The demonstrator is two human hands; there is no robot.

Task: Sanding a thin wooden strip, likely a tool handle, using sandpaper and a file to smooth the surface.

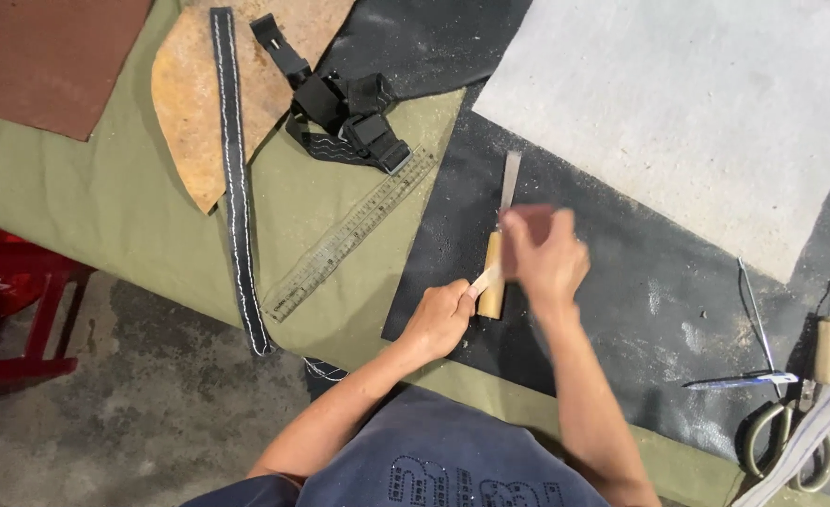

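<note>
Lying on a dusty black sheet (622,282), matte and flecked with pale grit: one tool with a round, pale wooden handle (492,282) and a flat, narrow metal blade (509,180) pointing away from the person. Left hand (440,319), clenched around a thin pale sliver (484,278) whose tip touches the handle. Right hand (546,255), motion-blurred, fingers curled over the handle's upper end; whether it grasps the handle cannot be told. Beneath the black sheet, olive canvas cloth (105,207), woven and creased. On the cloth: clear plastic ruler (354,235), lying diagonally; long black strap (237,178) with white stitching; black webbing with buckles (345,117); tan leather piece (190,94), rough and curved. Far side: pale grey sheet (697,103), grainy. Right edge: scissors (791,432) with light handles, partly cut off, beside a second wooden-handled tool (826,349), its working end hard to make out.
</note>
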